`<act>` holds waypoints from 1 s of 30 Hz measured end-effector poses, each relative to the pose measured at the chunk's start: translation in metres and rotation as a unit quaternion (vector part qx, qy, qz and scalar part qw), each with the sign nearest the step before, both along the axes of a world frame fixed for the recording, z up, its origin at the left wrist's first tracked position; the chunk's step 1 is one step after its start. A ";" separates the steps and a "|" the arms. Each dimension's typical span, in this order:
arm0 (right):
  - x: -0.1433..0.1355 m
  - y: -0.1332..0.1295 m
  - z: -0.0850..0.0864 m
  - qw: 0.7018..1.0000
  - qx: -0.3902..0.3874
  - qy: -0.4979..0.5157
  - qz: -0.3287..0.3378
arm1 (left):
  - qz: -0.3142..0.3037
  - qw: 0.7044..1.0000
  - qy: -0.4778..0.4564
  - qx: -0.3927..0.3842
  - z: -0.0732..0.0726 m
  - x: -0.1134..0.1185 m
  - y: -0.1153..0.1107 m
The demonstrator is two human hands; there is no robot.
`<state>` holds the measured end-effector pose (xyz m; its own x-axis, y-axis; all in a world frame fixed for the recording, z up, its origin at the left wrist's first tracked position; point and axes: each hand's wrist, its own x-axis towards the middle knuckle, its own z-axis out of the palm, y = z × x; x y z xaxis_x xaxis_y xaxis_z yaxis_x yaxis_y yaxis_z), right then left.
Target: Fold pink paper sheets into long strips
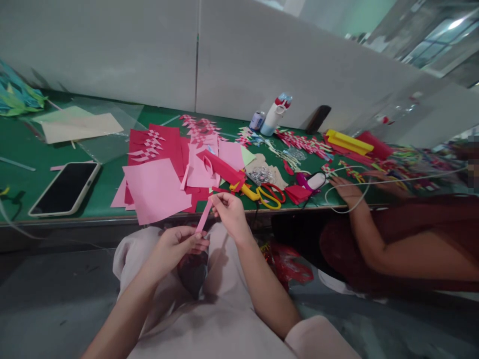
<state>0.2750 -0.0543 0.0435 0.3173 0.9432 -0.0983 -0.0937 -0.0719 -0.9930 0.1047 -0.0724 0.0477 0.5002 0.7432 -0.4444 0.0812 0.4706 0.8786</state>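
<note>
Between my two hands, above my lap, a narrow pink paper strip [204, 216] is stretched at a slant. Its lower end is pinched by my left hand [183, 244]. My right hand [229, 212] grips the upper end between thumb and fingers. Just beyond, on the green table [112, 187], lie pink paper sheets [157, 189] over red paper sheets [168, 133]. Scissors with yellow handles [267, 197] rest close to my right hand, beside a red folded paper piece [224, 168]. Woven pink-and-red paper pieces [149, 147] lie on the sheets.
A phone [67, 188] lies at the left. Toward the back stand a white bottle [270, 119] and a can [256, 121] near the grey partition [149, 55]. A co-worker's hand [346, 192] is at the right, by a looped white cable [368, 187] and a yellow tray-like piece [350, 143].
</note>
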 end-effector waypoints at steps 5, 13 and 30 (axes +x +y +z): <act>-0.001 -0.002 0.000 1.000 0.001 0.008 0.003 | 0.011 1.000 -0.001 -0.003 -0.006 -0.002 0.001; -0.001 -0.009 0.006 0.999 0.034 0.028 0.005 | 0.056 0.998 -0.007 0.005 -0.017 -0.004 0.004; 0.016 -0.047 0.018 0.944 0.289 -0.077 0.139 | 0.146 0.979 -0.135 -0.039 0.004 -0.014 0.005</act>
